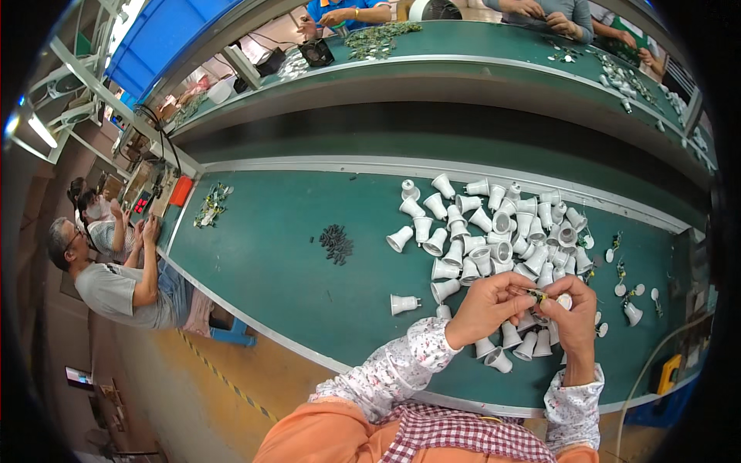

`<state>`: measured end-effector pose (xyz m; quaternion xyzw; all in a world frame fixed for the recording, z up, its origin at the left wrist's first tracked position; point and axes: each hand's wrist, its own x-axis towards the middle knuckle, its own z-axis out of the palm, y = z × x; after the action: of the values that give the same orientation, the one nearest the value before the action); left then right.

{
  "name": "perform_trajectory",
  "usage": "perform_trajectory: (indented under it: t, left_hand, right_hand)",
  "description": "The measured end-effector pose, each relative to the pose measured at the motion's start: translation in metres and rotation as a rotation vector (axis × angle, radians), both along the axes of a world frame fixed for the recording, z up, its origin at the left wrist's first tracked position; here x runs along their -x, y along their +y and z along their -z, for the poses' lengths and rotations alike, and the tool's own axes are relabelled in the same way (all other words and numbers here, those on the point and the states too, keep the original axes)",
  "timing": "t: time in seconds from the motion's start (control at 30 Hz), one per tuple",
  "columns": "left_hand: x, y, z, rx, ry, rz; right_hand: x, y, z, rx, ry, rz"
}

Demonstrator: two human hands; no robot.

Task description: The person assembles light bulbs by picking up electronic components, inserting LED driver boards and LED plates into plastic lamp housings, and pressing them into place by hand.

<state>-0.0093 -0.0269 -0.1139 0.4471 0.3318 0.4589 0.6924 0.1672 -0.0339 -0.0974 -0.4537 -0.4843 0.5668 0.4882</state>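
At the near edge of a green work belt [293, 278], a seated worker in floral sleeve covers brings both hands together over a heap of white lamp housings. The left hand [488, 307] has its fingers closed in a pinch on a small wired component [538, 295], a thin piece with yellow-green leads whose long axis runs roughly left to right, pointing from the left fingertips toward the right hand. The right hand [575, 316] is curled around a white lamp housing [565, 302], of which only the round rim shows, so the component lies just to the left of that opening and the two hands are touching or very nearly so. Beneath and beyond the hands spreads the pile of white housings [494, 235], too many and too overlapped to count exactly, several dozen at a guess, with one housing [404, 303] standing apart to the left. A single small heap of dark parts [336, 244] lies farther left, and a cluster of wired pieces [211, 205] sits near the belt's far-left end. To the right, a few loose white caps [625, 292] are scattered. Two seated people [108, 262] work at the left, and other workers' hands [340, 15] tend the upper belt [478, 46].
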Motion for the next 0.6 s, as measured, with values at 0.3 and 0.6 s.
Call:
perform_trajectory:
  t: [0.3,0.6]
  left_hand:
    - [0.001,0.011,0.004,0.030,0.025,-0.018]
    - [-0.001,0.002,0.009,0.066,-0.148,-0.140]
  right_hand:
    - [0.006,0.008,-0.004,-0.067,-0.239,-0.011]
    - [0.025,-0.004,-0.012,-0.177,-0.300,0.132]
